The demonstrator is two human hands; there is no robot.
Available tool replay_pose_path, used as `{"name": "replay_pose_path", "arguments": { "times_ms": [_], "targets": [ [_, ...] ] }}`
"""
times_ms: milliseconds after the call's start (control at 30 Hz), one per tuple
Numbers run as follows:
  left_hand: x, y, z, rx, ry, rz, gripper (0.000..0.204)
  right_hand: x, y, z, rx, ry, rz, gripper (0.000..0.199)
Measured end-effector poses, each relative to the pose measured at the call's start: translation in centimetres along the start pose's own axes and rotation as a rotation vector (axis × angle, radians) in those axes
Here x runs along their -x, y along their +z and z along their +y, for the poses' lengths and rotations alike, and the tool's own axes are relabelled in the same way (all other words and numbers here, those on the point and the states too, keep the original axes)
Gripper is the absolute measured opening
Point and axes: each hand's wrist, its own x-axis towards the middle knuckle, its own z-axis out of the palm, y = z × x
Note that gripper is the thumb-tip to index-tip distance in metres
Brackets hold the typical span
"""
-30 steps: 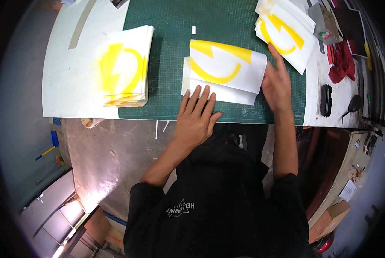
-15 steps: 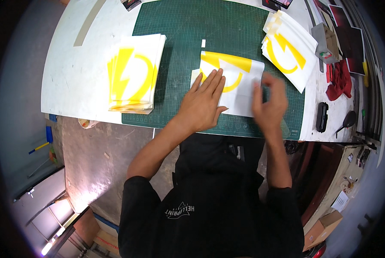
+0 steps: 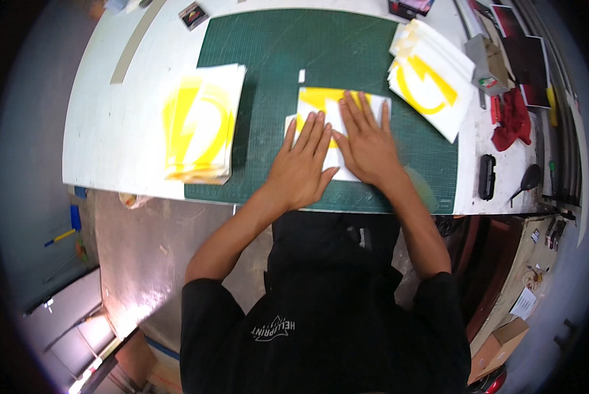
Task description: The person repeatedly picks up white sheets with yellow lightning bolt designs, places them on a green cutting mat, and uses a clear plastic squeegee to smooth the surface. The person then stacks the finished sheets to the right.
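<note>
A white sheet with a yellow print (image 3: pixel 334 161) lies on the green cutting mat (image 3: pixel 274 46) in front of me. My left hand (image 3: pixel 299 167) rests flat on its left part, fingers stretched out. Spread over its right part is my right hand (image 3: pixel 372 146), palm down, its fingertips near the far edge. Between them the two hands cover much of the print. To the left stands a stack of white sheets with yellow lightning-bolt prints (image 3: pixel 202 125). More sheets of that kind (image 3: pixel 432 79) lie fanned at the far right of the mat.
A small white scrap (image 3: pixel 301 76) lies just beyond the sheet. On the white table (image 3: pixel 104 131) are a grey strip (image 3: pixel 131 52) and a small dark box (image 3: pixel 193 16). At right are a metal block (image 3: pixel 487 64), a red cloth (image 3: pixel 512 121), a black case (image 3: pixel 487 177) and a black round-headed tool (image 3: pixel 531 177).
My right hand has come down from the sheet's right edge and now lies flat on it. The raised right edge looks pressed flat. My left hand stays on the sheet; the whole view has shifted slightly.
</note>
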Motion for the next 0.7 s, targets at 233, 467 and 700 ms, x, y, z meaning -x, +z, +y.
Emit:
{"name": "replay_pose_path", "arguments": {
  "times_ms": [233, 467, 700],
  "targets": [
    [-3.4, -2.8, -2.7, -0.089, -0.052, -0.172, 0.143, -1.0, -0.8, -0.3, -0.016, 0.014, -0.046, 0.066],
    [-4.6, -3.2, -3.1, -0.069, -0.137, -0.224, 0.180, -2.5, 0.8, -0.2, -0.121, -0.026, 0.011, 0.069],
    [-3.8, -2.9, -3.4, -0.036, -0.119, -0.149, 0.175, 2.4, -1.8, 2.8, -0.071, 0.157, 0.078, 0.070]
  ]
}}
